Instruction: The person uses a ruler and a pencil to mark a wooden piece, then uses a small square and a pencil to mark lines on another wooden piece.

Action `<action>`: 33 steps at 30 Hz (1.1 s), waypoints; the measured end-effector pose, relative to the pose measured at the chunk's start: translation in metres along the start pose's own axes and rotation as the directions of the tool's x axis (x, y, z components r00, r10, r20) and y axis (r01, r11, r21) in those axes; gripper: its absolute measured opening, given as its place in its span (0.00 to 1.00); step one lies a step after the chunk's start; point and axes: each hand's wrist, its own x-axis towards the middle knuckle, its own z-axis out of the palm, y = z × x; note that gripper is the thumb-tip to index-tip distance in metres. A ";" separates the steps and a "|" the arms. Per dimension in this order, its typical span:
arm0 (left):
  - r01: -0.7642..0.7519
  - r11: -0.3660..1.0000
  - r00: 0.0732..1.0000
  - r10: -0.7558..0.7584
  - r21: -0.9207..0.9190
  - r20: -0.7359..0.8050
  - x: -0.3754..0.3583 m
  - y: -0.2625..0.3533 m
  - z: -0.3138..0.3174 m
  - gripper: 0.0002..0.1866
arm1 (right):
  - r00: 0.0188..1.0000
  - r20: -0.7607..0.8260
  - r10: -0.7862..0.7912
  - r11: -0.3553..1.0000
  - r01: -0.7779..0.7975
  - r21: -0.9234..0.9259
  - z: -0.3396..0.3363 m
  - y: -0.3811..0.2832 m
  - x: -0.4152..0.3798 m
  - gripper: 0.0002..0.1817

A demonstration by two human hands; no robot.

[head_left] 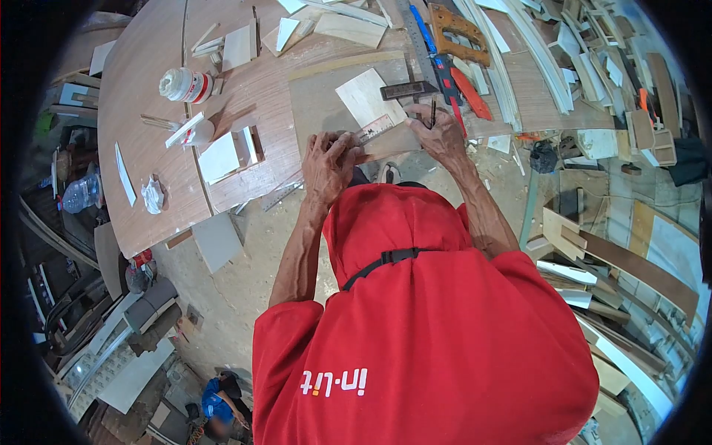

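My left hand [330, 165] is closed at the near edge of a grey-brown board [315, 96], its fingers bent around the left end of a short ruler [376, 129]. The ruler lies across the lower part of a pale wooden piece [361, 98]. My right hand [439, 133] is closed around a dark, thin pencil-like tool [433, 110], held upright just right of the pale piece. A small square with a dark stock [405, 90] lies beyond my right hand. What my left fingertips press on is partly hidden.
A handsaw [458, 33], a red-handled tool [472, 95] and a blue tool [423, 30] lie at the back right. On the left stand a white jar [185, 86] and a white cup [197, 131]. A person in blue [217, 404] is at the bottom left.
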 end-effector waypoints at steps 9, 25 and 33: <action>-0.021 1.000 1.000 0.021 0.018 -0.013 0.001 0.000 0.000 0.16 | 0.990 0.069 0.123 0.992 -0.122 -0.013 -0.007 -0.011 0.000 0.15; 0.012 0.999 1.000 -0.012 0.030 0.003 0.002 0.004 -0.003 0.16 | 0.989 0.072 0.127 0.991 -0.124 -0.047 -0.004 -0.008 0.000 0.15; 0.025 1.000 1.000 -0.025 0.019 0.011 0.002 0.003 -0.002 0.16 | 0.971 -0.104 0.217 0.841 -0.131 0.525 -0.015 -0.023 0.000 0.34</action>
